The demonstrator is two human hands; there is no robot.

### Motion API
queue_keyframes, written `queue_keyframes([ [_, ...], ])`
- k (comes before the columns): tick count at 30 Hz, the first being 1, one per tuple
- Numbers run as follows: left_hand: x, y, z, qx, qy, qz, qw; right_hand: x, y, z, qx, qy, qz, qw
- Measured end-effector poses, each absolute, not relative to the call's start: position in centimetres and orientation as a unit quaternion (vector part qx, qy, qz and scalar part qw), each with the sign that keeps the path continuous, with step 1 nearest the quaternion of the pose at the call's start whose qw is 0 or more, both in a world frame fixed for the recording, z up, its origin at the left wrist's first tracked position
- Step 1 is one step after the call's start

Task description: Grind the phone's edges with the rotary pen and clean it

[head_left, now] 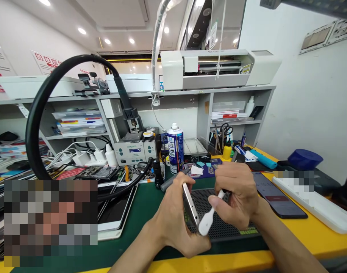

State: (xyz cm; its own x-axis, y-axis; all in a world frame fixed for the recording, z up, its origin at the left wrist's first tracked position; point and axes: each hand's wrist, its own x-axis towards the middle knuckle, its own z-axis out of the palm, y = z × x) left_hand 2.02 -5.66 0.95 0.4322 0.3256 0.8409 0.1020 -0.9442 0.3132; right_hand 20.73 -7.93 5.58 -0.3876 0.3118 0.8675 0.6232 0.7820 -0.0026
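Note:
In my left hand [176, 220] a smartphone [191, 204] stands on edge, its slim silver side turned up toward me; its bottom-edge openings show. The fingers and thumb are closed around its two faces. My right hand [237, 195] grips a white tool [208, 220] with a narrow neck and a broad, rounded, flat end. That end sits beside the phone's lower corner; whether it touches cannot be seen. Its other end is hidden in the fist, so its exact kind is unclear. Both hands are above a black perforated mat [207, 203].
A blue-labelled spray can [175, 149] stands behind the hands, near a soldering station [136, 151]. On the left lies a white tablet [116, 212] under a black hose [34, 113]. A dark phone [278, 197] and a long white case [312, 204] lie right.

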Motion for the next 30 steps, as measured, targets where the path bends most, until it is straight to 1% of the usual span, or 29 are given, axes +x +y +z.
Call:
queue_keyframes([
  [4,1.88,-5.58,0.89,0.842,0.14,0.509,0.111,21.23,-7.45,5.6,-0.325,-0.766,-0.275,0.482],
  [6,1.87,-5.55,0.84,0.841,0.141,0.509,0.114,21.53,-7.44,5.78,-0.345,-0.739,-0.298,0.496],
  [7,1.88,-5.53,0.8,0.84,0.141,0.511,0.114,21.61,-7.52,5.89,-0.344,-0.738,-0.283,0.508],
  [9,1.93,-5.47,0.72,0.839,0.138,0.514,0.112,21.61,-7.76,6.06,-0.318,-0.76,-0.213,0.526],
  [11,1.96,-5.41,0.66,0.837,0.134,0.518,0.11,21.43,-7.96,6.14,-0.287,-0.788,-0.163,0.52],
  [12,1.96,-5.4,0.65,0.837,0.132,0.52,0.108,21.33,-8.01,6.14,-0.282,-0.795,-0.165,0.511],
  [14,1.93,-5.41,0.7,0.837,0.131,0.521,0.106,21.24,-7.98,6.13,-0.299,-0.784,-0.216,0.499],
  [16,1.89,-5.44,0.81,0.838,0.13,0.52,0.107,21.3,-7.91,6.14,-0.324,-0.751,-0.277,0.504],
  [17,1.89,-5.47,0.87,0.838,0.13,0.518,0.107,21.35,-7.89,6.16,-0.33,-0.739,-0.287,0.513],
  [18,1.89,-5.49,0.91,0.839,0.129,0.518,0.107,21.4,-7.91,6.19,-0.328,-0.739,-0.274,0.521],
  [20,1.92,-5.53,0.93,0.838,0.128,0.519,0.108,21.37,-8.05,6.26,-0.306,-0.769,-0.194,0.527],
  [22,1.95,-5.56,0.86,0.837,0.129,0.521,0.109,21.19,-8.23,6.31,-0.279,-0.806,-0.117,0.509],
  [23,1.95,-5.58,0.82,0.836,0.13,0.522,0.11,21.08,-8.31,6.32,-0.273,-0.817,-0.105,0.498],
  [27,1.9,-5.65,0.68,0.837,0.14,0.516,0.118,20.83,-8.37,6.3,-0.284,-0.807,-0.168,0.49],
  [30,1.79,-5.55,0.63,0.835,0.15,0.514,0.128,20.9,-8.35,6.23,-0.29,-0.803,-0.176,0.49],
])
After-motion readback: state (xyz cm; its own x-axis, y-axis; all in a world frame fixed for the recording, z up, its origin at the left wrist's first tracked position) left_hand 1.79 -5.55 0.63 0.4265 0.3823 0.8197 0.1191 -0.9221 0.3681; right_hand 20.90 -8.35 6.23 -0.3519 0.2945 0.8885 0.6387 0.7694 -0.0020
